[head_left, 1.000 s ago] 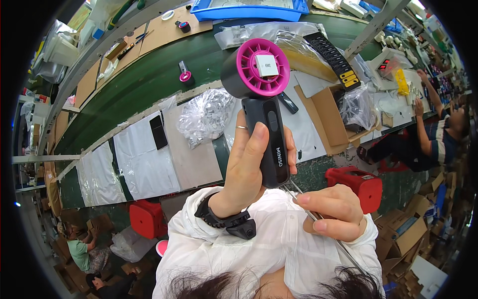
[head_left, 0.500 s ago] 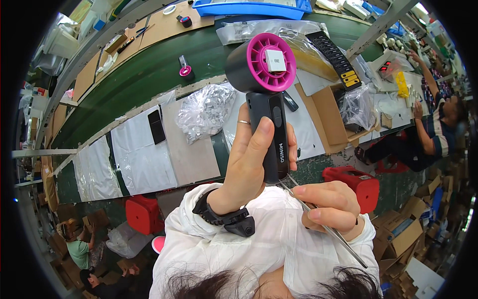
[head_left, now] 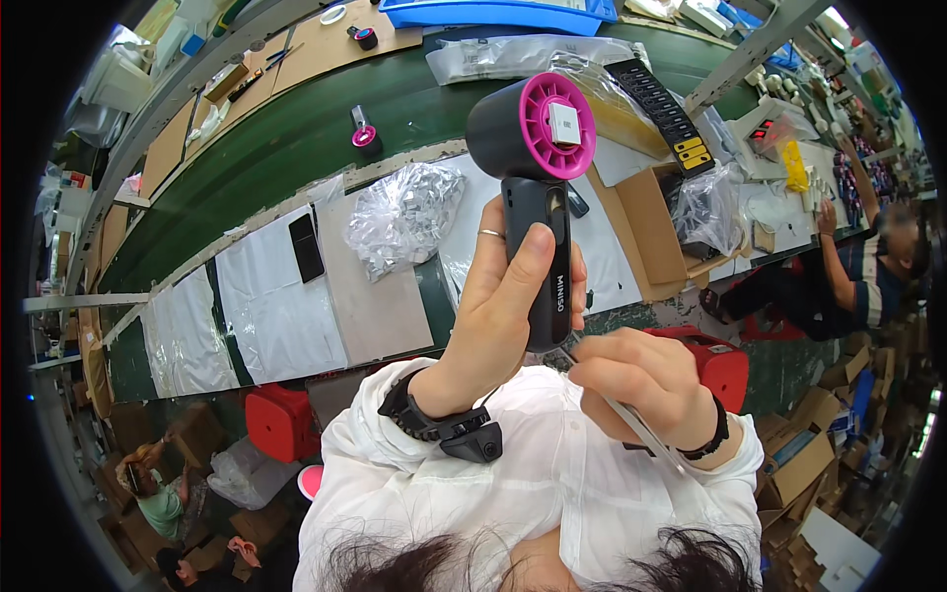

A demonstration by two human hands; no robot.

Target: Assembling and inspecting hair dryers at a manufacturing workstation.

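Note:
My left hand [head_left: 503,296] is wrapped round the black handle of a handheld fan [head_left: 505,130], thumb on its front. The fan's head is up and turned to the right, showing a magenta grille with a small white block [head_left: 564,124] at its middle. Metal tweezers [head_left: 641,426] are pinched in my right hand [head_left: 641,385]; their tips reach the lower end of the handle. Whether the tips touch it I cannot tell, since that hand is slightly blurred.
On the bench lie a bag of small white pieces [head_left: 404,219], a dark phone [head_left: 307,249] and an open cardboard box [head_left: 656,232]. Another small fan [head_left: 364,134] lies on the green belt [head_left: 266,158]. Red stools [head_left: 281,424] stand nearby; a co-worker [head_left: 858,266] sits at right.
The fan has shifted slightly right and turned further sideways. My right hand has moved up a little, its fingers more curled, and the tweezers have swung with it.

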